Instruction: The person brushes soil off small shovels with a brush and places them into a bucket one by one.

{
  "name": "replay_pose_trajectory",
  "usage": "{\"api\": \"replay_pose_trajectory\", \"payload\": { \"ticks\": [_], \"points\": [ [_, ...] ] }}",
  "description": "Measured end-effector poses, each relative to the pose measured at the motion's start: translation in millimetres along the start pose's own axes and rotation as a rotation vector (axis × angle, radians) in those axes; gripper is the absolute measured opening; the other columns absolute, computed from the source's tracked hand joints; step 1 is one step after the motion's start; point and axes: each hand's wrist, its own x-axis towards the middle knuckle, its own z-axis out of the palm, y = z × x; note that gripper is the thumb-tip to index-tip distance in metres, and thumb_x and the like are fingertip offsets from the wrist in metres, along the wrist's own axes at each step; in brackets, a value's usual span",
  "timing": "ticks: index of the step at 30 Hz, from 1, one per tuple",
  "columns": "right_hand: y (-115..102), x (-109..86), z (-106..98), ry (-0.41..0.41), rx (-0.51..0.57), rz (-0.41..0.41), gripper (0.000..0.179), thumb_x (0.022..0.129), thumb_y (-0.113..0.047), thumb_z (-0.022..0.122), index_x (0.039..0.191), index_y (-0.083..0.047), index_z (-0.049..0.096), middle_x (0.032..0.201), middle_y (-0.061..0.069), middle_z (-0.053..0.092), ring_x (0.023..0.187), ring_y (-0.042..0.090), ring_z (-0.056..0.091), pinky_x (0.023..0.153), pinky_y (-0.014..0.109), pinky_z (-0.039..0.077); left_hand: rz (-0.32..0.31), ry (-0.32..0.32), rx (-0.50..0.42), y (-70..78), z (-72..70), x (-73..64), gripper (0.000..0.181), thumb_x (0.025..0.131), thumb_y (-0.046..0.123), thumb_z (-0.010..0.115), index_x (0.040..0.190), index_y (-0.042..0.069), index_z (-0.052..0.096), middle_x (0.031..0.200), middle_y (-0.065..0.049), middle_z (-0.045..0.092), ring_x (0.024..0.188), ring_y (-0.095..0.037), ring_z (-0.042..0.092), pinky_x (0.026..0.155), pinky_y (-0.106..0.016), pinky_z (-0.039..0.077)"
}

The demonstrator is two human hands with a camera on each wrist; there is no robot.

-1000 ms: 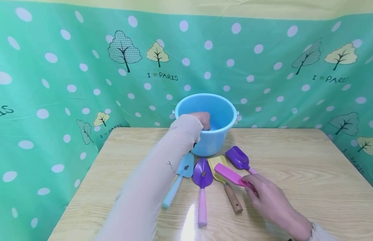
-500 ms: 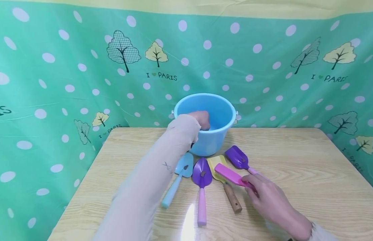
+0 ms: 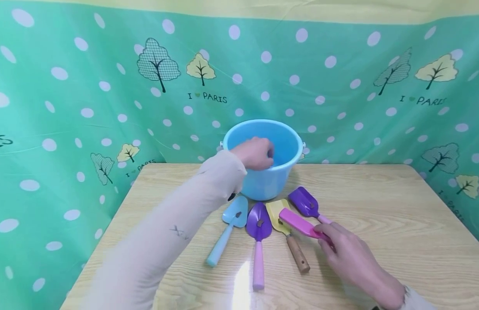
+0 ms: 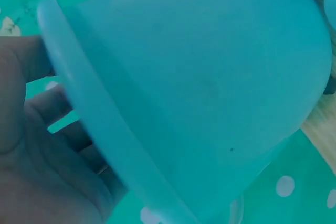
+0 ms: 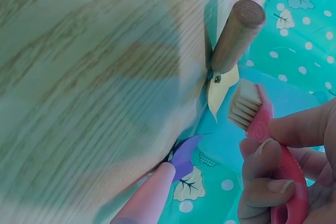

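A light blue bucket (image 3: 264,183) stands upright at the back of the wooden table. My left hand (image 3: 254,153) reaches over its near left rim, fingers pointing down inside. In the left wrist view, the palm of the left hand (image 4: 52,166) shows nothing in it; the fingertips are hidden behind the rim. My right hand (image 3: 353,256) grips a pink brush (image 3: 299,222) by its handle, over a yellow shovel (image 3: 278,209) with a wooden handle. Its pale bristles face the table side in the right wrist view, where the thumb and fingers wrap the brush (image 5: 260,124).
In front of the bucket lie a light blue trowel (image 3: 236,212), a purple trowel (image 3: 258,221) with a pink handle, and a purple shovel (image 3: 304,202) partly under the right hand. A green dotted cloth (image 3: 340,94) hangs behind the table (image 3: 402,206).
My left hand has risen from deeper in the bucket, its forearm swinging left, so more of the hand shows above the rim. The brush has shifted slightly right.
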Motion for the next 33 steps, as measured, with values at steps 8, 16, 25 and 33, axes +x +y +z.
{"api": "replay_pose_trajectory", "payload": {
  "ticks": [8, 16, 25, 33],
  "points": [
    [-1, 1.5, 0, -0.002, -0.003, -0.009, 0.031, 0.08, -0.001, 0.07, 0.108, -0.014, 0.068, 0.095, 0.0, 0.065, 0.057, 0.0, 0.039, 0.045, 0.02, 0.035, 0.101, 0.151, 0.061, 1.5, 5.0, -26.5, 0.03, 0.092, 0.023, 0.052, 0.117, 0.008, 0.062, 0.106, -0.003, 0.063, 0.091, -0.015, 0.056, 0.084, -0.032, 0.047],
    [-3, 2.9, -1, -0.024, -0.01, 0.008, 0.031, 0.08, -0.001, 0.07, 0.108, -0.014, 0.068, 0.079, -0.009, 0.054, 0.059, 0.002, 0.041, 0.047, 0.019, 0.036, 0.182, 0.321, 0.039, -2.5, 16.1, -48.9, 0.028, 0.091, 0.019, 0.054, 0.116, 0.008, 0.063, 0.109, -0.004, 0.063, 0.101, -0.016, 0.055, 0.09, -0.031, 0.045],
    [-3, 4.5, -1, -0.017, -0.016, 0.014, 0.031, 0.079, -0.001, 0.07, 0.106, -0.015, 0.068, 0.083, -0.005, 0.059, 0.058, 0.002, 0.042, 0.047, 0.02, 0.036, 0.221, 0.515, -0.002, -9.5, 33.5, -73.7, 0.023, 0.09, 0.017, 0.057, 0.109, 0.007, 0.064, 0.103, -0.003, 0.061, 0.097, -0.016, 0.053, 0.086, -0.03, 0.046],
    [-3, 4.2, -1, -0.008, -0.01, 0.003, 0.03, 0.079, -0.001, 0.07, 0.105, -0.014, 0.068, 0.093, 0.0, 0.065, 0.06, 0.001, 0.043, 0.047, 0.019, 0.036, 0.29, 0.593, -0.038, -13.6, 44.3, -89.7, 0.016, 0.089, 0.013, 0.059, 0.102, 0.007, 0.066, 0.095, -0.002, 0.062, 0.089, -0.014, 0.055, 0.08, -0.026, 0.047]
  ]
}}
